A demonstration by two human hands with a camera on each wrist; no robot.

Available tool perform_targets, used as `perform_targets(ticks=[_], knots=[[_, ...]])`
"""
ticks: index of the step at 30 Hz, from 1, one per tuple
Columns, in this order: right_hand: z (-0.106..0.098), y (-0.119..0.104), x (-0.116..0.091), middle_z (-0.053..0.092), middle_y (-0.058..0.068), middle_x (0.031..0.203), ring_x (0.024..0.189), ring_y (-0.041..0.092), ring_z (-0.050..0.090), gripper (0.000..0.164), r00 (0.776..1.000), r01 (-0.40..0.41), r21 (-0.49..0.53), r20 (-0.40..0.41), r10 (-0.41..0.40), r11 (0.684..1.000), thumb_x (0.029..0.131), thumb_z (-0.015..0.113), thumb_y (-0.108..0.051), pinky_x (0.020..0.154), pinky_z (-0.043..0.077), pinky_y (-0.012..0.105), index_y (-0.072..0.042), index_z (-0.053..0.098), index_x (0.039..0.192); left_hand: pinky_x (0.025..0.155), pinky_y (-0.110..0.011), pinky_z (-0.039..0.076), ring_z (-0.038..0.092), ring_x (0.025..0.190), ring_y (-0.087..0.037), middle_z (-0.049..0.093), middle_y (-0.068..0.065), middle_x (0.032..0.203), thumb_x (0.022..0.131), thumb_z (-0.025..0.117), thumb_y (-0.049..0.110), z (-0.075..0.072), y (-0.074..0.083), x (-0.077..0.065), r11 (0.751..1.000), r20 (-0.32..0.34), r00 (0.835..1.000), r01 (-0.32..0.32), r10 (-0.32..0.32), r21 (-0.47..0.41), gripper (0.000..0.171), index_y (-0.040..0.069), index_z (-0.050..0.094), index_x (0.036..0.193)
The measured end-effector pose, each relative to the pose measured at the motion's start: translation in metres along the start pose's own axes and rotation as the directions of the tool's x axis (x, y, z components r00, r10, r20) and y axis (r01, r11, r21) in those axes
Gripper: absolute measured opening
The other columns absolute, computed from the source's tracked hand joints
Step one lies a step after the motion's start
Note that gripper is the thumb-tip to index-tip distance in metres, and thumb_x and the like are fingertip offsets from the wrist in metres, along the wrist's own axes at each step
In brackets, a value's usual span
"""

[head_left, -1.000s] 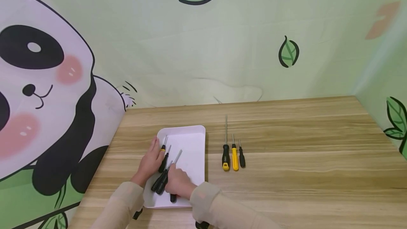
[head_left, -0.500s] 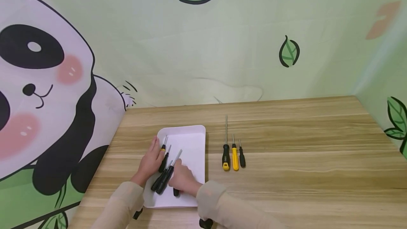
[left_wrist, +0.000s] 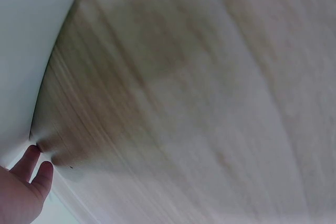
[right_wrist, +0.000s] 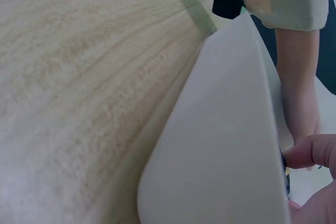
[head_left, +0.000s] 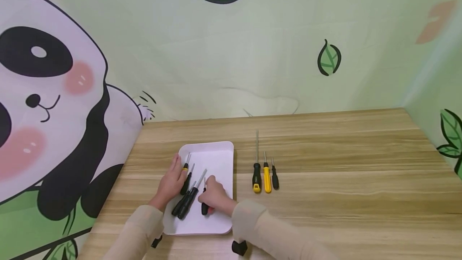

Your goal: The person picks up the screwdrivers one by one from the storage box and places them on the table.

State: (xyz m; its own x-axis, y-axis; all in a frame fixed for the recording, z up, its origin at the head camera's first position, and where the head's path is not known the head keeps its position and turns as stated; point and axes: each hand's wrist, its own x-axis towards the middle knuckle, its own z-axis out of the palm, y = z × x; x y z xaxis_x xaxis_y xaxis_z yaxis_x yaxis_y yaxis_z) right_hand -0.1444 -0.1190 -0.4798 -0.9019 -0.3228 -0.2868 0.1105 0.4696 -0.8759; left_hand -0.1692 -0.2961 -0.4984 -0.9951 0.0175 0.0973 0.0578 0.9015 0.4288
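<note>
Smooth plastic tray (head_left: 216, 159); metal screwdriver shafts (head_left: 201, 179); wood-grain tabletop (head_left: 343, 179)

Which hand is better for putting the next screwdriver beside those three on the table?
Probably the right hand: it holds a black-handled screwdriver and is nearer the three screwdrivers on the table. The left hand is at the left edge of the white tray, farther from them.

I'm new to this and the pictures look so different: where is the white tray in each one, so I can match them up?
Head: the white tray sits below and a little left of centre.
Left wrist: part of its outer wall fills the upper left.
Right wrist: its outer wall rises through the middle, down to the bottom edge.
Shared landmark: the wooden tabletop, beside the tray in all three.
</note>
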Motion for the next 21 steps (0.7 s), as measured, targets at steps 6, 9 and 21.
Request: perform_targets(ticks=[6,9,21], knots=[[-0.010,0.000,0.000,0.048,0.009,0.070,0.034,0.016,0.046,0.032,0.997,-0.079,0.065,0.019,0.078,0.995,0.066,0.061,-0.001,0.034,0.045,0.027,-0.003,0.043,0.093,0.099,-0.049,0.030,0.030,0.128,-0.036,0.016,-0.019,0.146,0.092,0.039,0.019,0.001,-0.001,0.001,1.000,0.013,1.000,0.008,-0.008,0.001,0.055,-0.006,0.019,0.138],[-0.015,-0.001,-0.002,0.049,0.009,0.070,0.035,0.016,0.047,0.030,0.995,-0.101,0.087,0.027,0.099,0.991,0.066,0.061,0.000,0.037,0.047,0.028,-0.003,0.045,0.091,0.099,-0.049,0.030,0.029,0.128,-0.036,0.017,-0.020,0.146,0.092,0.040,0.018,0.001,-0.001,0.001,1.000,0.011,1.000,0.006,-0.006,-0.002,0.055,-0.006,0.020,0.138],[-0.035,-0.013,-0.016,0.052,0.008,0.061,0.039,0.015,0.050,0.029,0.987,-0.103,0.254,0.143,0.067,0.962,0.069,0.057,0.004,0.043,0.050,0.033,-0.001,0.044,0.094,0.098,-0.049,0.031,0.031,0.127,-0.036,0.018,-0.021,0.145,0.091,0.040,0.017,0.002,-0.003,0.001,1.000,-0.005,1.000,-0.012,0.012,-0.001,0.055,-0.007,0.021,0.137]])
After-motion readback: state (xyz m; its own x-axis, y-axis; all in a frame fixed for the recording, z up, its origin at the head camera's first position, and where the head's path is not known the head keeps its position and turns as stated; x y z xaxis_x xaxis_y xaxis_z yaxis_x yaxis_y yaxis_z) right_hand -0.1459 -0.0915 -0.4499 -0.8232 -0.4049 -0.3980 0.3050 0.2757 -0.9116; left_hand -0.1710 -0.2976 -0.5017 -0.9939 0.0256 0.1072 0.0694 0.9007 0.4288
